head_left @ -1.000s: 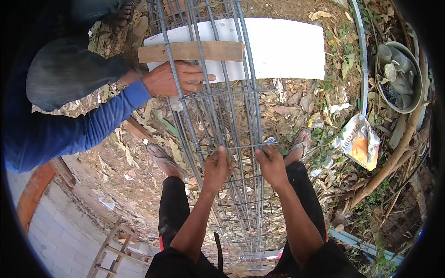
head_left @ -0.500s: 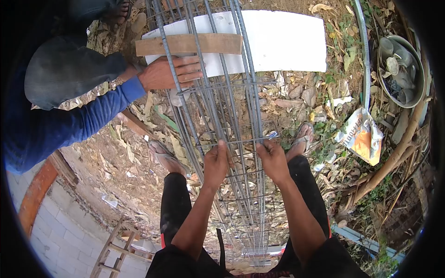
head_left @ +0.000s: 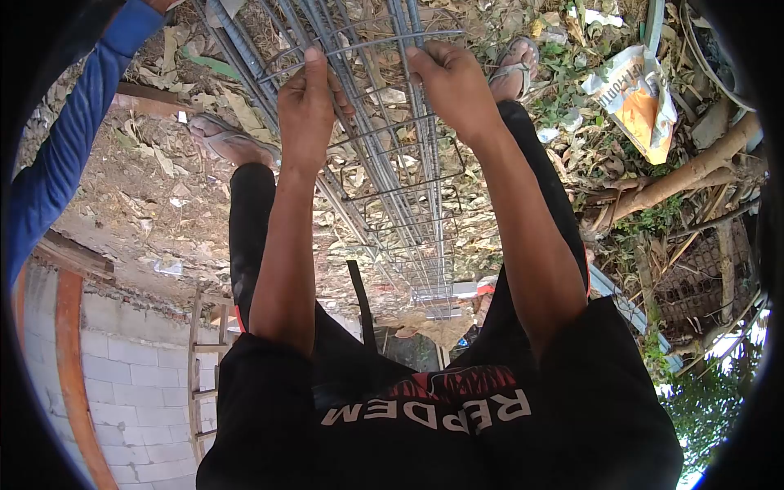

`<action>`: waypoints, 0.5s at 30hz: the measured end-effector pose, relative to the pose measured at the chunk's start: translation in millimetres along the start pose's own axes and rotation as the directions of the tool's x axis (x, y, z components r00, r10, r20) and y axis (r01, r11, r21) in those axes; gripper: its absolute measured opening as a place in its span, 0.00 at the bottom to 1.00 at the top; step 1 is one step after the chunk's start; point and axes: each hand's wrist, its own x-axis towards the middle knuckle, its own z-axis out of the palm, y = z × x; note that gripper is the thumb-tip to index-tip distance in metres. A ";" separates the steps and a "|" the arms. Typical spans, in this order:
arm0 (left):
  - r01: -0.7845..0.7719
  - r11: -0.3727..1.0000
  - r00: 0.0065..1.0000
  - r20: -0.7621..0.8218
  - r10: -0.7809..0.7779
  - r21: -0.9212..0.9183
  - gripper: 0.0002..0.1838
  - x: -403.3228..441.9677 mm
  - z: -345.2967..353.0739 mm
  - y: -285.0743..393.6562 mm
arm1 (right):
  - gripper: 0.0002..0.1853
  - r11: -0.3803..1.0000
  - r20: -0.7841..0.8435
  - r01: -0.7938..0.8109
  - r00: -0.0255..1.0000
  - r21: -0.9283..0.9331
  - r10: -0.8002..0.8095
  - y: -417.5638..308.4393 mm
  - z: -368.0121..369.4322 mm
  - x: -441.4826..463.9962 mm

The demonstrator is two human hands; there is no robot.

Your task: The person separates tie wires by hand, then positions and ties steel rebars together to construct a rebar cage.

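Observation:
A long cage of steel rebar [head_left: 234, 39] runs between my legs, crossed by several thin square stirrups [head_left: 415, 124]. My left hand [head_left: 307, 106] is closed at the left side of the upper stirrup [head_left: 371, 43], thumb pointing up along it and fingers curled beneath. On the other side, my right hand [head_left: 454, 88] pinches the same stirrup close to the right-hand bars. Part of each grip is hidden behind the fingers. The stirrup's right end sticks out past the bars, above my right hand.
A co-worker's blue sleeve [head_left: 72, 135] reaches in at upper left. Dry leaves cover the ground around my sandalled feet. A printed bag [head_left: 635, 102], a bucket rim [head_left: 709, 57] and a branch [head_left: 694, 167] lie right. A block wall [head_left: 122, 384] and wooden ladder [head_left: 196, 359] are lower left.
The view has tipped down toward my body, so the cage and my hands appear higher. The white board, wooden strip and co-worker's hand on the bars have left the view. Both hands keep their grip.

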 end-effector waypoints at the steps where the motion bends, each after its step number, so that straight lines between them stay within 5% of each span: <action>1: 0.018 1.000 1.000 0.003 -0.018 -0.003 0.36 -1.0 -1.9 -2.4 | 0.21 1.000 -0.004 0.017 1.000 0.006 -0.017 1.9 0.8 1.5; 15: 0.057 0.998 0.997 -0.061 -0.056 0.020 0.35 5.7 3.2 -5.9 | 0.19 0.996 -0.040 0.056 0.998 0.065 -0.053 5.2 4.4 1.7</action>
